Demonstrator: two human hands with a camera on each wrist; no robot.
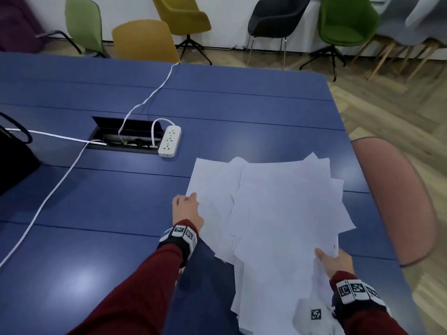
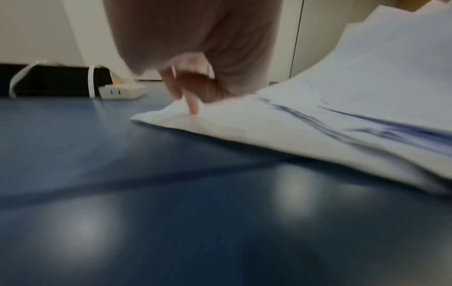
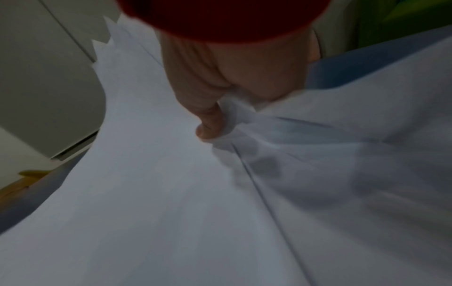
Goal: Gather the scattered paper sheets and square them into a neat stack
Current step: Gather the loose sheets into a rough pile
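Left hand (image 1: pixel 186 209) sat mid-frame on the blue tabletop (image 1: pixel 96 201), fingers curled onto the left corner of the messy paper sheets (image 1: pixel 278 209). Lower right, the right hand (image 1: pixel 335 261) had thumb and fingers pinching the pile's near edge. I'd push both sides inward evenly, then tap the edges flat instead of crumpling corners.

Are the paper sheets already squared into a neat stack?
No, in the head view the paper sheets lie fanned out on the blue table, with corners sticking out at different angles.
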